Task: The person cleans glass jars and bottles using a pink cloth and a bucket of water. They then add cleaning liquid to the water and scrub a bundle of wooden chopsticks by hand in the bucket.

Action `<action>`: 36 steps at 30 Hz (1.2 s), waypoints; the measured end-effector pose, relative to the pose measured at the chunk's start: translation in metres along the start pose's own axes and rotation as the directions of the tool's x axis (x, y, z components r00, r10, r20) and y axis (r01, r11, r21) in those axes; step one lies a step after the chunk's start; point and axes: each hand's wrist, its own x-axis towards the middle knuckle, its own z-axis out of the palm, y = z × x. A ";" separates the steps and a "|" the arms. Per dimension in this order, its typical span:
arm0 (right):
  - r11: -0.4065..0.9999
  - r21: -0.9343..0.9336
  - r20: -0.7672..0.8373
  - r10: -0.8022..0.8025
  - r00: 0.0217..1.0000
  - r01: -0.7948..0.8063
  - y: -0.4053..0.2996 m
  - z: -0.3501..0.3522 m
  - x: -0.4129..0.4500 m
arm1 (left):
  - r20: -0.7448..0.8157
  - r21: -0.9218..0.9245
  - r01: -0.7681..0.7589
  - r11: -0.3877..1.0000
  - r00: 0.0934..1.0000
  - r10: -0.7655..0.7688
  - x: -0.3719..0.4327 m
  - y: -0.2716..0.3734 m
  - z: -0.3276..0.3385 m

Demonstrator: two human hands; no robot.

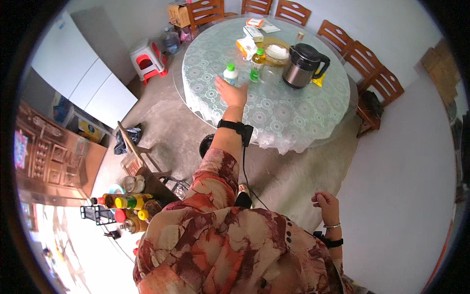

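My left hand reaches out over the near-left part of a round table with a lace cloth under a clear cover. Its fingers are spread beside a white bottle with a green cap; whether they touch it is hard to tell. Right of it stand a green-capped bottle of amber liquid and a black and steel electric kettle. Behind them are a food cover or bowl and several small boxes. My right hand hangs low at my right side, fingers loosely curled, holding nothing visible.
Wooden chairs stand around the table's far and right sides. A stool and a water jug are at the back left. A small wooden chair and a stand crowded with bottles and jars are at my left. A cable hangs from my left wrist.
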 end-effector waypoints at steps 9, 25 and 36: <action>0.994 -0.099 0.241 0.059 0.969 -0.036 -0.034 0.032 0.086 | -0.056 0.041 -0.201 0.979 0.978 0.203 0.056 -0.039 0.022; 0.950 -0.088 0.690 -0.158 0.707 0.298 -0.056 0.020 0.170 | -0.066 -0.089 -0.310 0.947 0.950 0.305 -0.091 0.004 -0.038; 0.771 0.153 0.980 -0.199 0.007 0.618 -0.130 0.143 0.072 | 0.275 -0.111 -0.202 0.973 0.935 0.225 -0.327 -0.022 -0.205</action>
